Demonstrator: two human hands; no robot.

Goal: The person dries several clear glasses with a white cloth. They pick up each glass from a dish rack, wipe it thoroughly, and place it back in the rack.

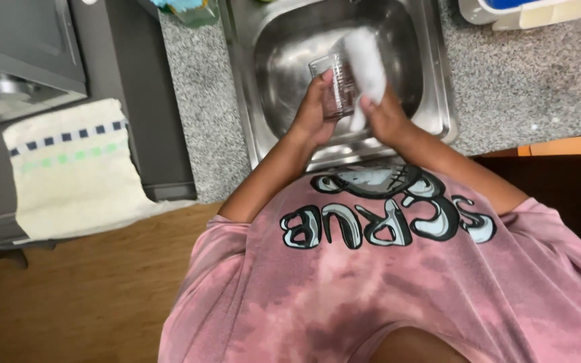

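Over the steel sink (pixel 438 81), the left hand (pixel 314 107) wraps its grip around a clear ribbed drinking glass (pixel 334 84), held tilted. The right hand (pixel 384 117) presses a white sponge (pixel 366 64) against the glass's side. Speckled grey desk (pixel 526 87) flanks the basin. A cream towel (pixel 75 175) with checked stripes hangs at left, above the wooden floor (pixel 82 302).
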